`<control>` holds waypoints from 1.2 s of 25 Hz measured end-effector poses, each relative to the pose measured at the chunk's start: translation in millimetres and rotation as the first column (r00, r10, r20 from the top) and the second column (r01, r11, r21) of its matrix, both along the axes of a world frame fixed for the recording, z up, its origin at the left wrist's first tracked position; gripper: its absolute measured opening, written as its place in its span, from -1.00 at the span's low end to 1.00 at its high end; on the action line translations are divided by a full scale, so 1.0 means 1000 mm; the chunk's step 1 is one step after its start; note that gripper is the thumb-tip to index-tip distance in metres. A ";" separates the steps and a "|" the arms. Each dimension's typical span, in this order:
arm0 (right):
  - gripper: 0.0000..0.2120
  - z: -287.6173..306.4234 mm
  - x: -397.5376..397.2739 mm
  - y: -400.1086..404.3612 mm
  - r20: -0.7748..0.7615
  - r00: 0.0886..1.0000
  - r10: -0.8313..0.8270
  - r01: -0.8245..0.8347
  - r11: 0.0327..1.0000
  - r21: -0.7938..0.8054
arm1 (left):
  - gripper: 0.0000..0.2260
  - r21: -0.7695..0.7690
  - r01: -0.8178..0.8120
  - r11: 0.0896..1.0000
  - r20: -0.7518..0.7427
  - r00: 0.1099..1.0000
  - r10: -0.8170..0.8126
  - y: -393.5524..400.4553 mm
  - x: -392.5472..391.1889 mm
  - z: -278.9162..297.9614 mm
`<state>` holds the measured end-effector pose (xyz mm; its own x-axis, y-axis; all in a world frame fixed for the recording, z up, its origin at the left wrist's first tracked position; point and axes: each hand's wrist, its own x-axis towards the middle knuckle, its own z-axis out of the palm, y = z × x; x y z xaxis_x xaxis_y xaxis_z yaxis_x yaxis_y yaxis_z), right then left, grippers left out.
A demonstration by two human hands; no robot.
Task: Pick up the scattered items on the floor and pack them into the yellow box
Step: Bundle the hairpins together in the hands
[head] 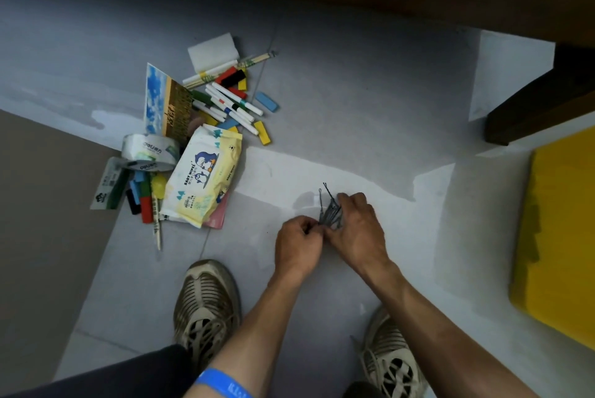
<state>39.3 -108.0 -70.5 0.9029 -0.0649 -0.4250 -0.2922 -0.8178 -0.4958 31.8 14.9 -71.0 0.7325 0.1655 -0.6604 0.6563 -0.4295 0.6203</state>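
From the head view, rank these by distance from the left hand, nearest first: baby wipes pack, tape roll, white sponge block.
Measured from the left hand:
1. Baby wipes pack, up and to its left on the floor.
2. Tape roll, farther left, beside the wipes.
3. White sponge block, at the far top of the pile.

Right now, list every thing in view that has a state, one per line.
Hairpins: bunched, gripped by both hands above the floor.
Left hand: fingers pinching the bunch's near end.
Right hand: fingers curled around the bunch.
Yellow box: on the floor at right, contents not visible.
Baby wipes pack: lying flat on the pile, flap shut.
Tape rolls: stacked, on the floor.
Markers: capped, scattered.
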 end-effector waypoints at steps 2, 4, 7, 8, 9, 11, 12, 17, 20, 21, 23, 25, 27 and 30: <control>-0.47 0.001 -0.001 -0.001 0.003 0.999 -0.045 0.045 0.997 0.070 | -0.83 -0.156 -0.145 0.977 -0.069 0.988 0.136 -0.001 0.000 0.003; -0.49 0.002 -0.012 -0.002 0.053 0.988 -0.145 0.146 0.989 -0.001 | -0.86 -0.158 -0.321 0.934 -0.117 0.945 0.305 0.005 0.000 0.005; -0.45 0.005 -0.021 0.014 0.030 0.995 -0.099 0.104 0.960 -0.261 | -0.85 -0.293 -0.547 0.784 -0.249 0.836 0.490 0.016 -0.002 0.010; -0.48 0.006 -0.020 0.020 0.034 0.998 -0.048 0.056 0.952 -0.302 | -0.82 -0.344 -0.563 0.752 -0.274 0.826 0.493 0.018 -0.002 0.012; -0.53 0.006 -0.017 0.025 0.044 0.999 0.000 0.014 0.948 -0.319 | -0.76 -0.369 -0.564 0.738 -0.285 0.825 0.488 0.019 -0.003 0.014; -0.66 0.004 -0.012 0.029 0.057 0.997 0.050 -0.031 0.953 -0.301 | -0.68 -0.366 -0.587 0.722 -0.296 0.809 0.507 0.021 -0.003 0.016; -0.74 0.002 -0.010 0.030 0.061 0.996 0.064 -0.043 0.953 -0.299 | -0.67 -0.353 -0.602 0.716 -0.299 0.798 0.524 0.023 -0.002 0.017; -0.85 -0.002 0.004 0.037 0.049 0.995 0.091 -0.072 0.952 -0.297 | -0.75 -0.341 -0.636 0.692 -0.315 0.771 0.553 0.024 0.003 0.013; -0.86 -0.001 0.019 0.033 -0.025 0.999 0.036 -0.041 0.971 -0.236 | -0.79 -0.340 -0.654 0.675 -0.348 0.755 0.556 0.020 0.006 0.012; -0.91 0.001 0.024 0.027 -0.049 0.999 -0.020 0.011 0.983 -0.183 | -0.79 -0.353 -0.674 0.649 -0.368 0.738 0.566 0.018 0.007 0.012; -0.82 0.006 0.032 0.014 -0.132 0.971 -0.197 0.202 0.979 0.021 | -0.78 -0.406 -0.715 0.570 -0.415 0.699 0.582 0.016 0.009 0.012; -0.83 0.019 0.028 0.009 -0.222 0.909 -0.352 0.407 0.864 0.297 | -0.71 -0.487 -0.729 0.480 -0.460 0.682 0.569 0.012 0.011 0.013; -0.88 0.036 0.016 0.016 -0.241 0.907 -0.346 0.421 0.782 0.459 | -0.63 -0.567 -0.714 0.412 -0.491 0.694 0.527 0.008 0.013 0.015; -0.90 0.049 0.000 0.027 -0.070 0.982 -0.174 0.187 0.883 0.431 | -0.66 -0.615 -0.713 0.337 -0.530 0.690 0.493 0.001 0.016 0.017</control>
<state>39.0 -81.3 -21.6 0.8805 -0.0292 -0.4731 -0.4331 -0.4549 -0.7781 47.5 15.9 -53.7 0.4693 -0.1129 -0.8758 0.6823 0.6760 0.2784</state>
